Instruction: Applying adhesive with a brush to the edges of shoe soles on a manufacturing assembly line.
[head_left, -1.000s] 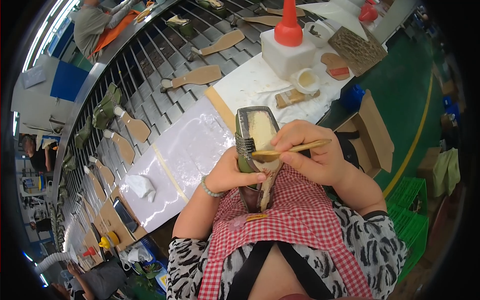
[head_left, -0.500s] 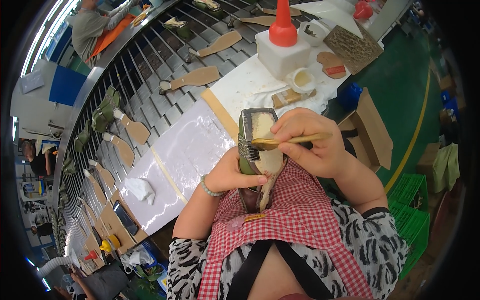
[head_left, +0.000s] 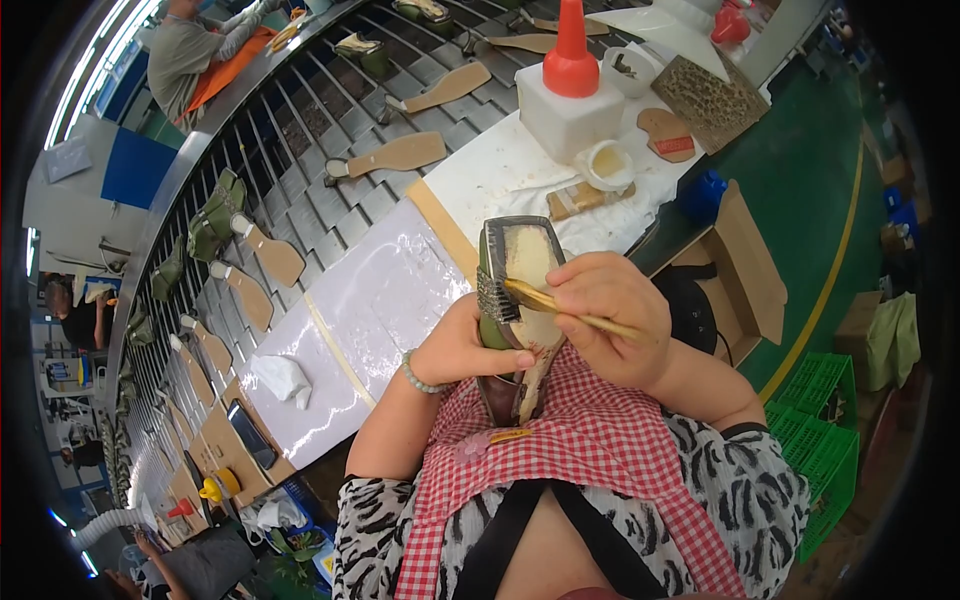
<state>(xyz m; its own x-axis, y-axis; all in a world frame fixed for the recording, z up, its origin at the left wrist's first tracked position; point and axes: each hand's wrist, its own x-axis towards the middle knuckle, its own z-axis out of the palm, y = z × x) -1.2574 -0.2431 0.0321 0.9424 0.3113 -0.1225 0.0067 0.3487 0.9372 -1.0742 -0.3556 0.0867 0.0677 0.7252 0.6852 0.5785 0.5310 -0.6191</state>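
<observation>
Head view: nearest the lens, a red-and-white checked apron (head_left: 590, 450) is seen over a black-and-white patterned top. Just above it, a shoe (head_left: 518, 310) is held sole-up against the apron, its pale insole surface turned toward the camera and its toe pointing away. The left hand (head_left: 462, 348) is wrapped around the shoe's lower left side, fingers closed on the dark green upper, with a beaded bracelet (head_left: 417, 375) worn on the wrist. The right hand (head_left: 610, 315) is closed in a pinch on a thin wooden-handled brush (head_left: 560, 308), whose bristle end is laid on the left edge of the pale sole.

Beyond the hands, a workbench covered in glossy white sheet (head_left: 370, 320) is seen, with a crumpled white cloth (head_left: 282, 378) lying on it to the left. Farther along the bench, a small white cup (head_left: 608, 163) holding yellowish liquid stands beside a white block-shaped container topped by a red nozzle (head_left: 570, 55). Past the bench, a curved slatted conveyor (head_left: 300, 130) carries flat tan sole pieces (head_left: 395, 155) and dark green shoe uppers (head_left: 215, 215). At the far top left, another person in a grey shirt (head_left: 185, 55) is seated at the conveyor.
</observation>
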